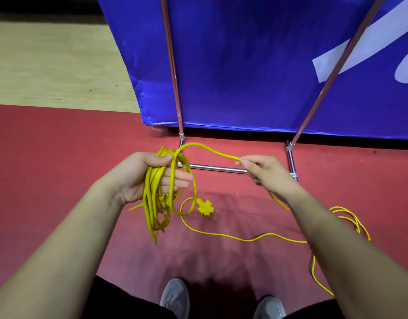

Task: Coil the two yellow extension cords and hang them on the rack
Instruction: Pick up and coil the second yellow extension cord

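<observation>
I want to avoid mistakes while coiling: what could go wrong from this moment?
1. The loose cord on the floor ends in overlapping loops at the right; pulled in, they may knot.
2. It passes close to the right shoe, so a step could pin it.
3. The coil in the left hand is uneven; loops may slip out.
</observation>
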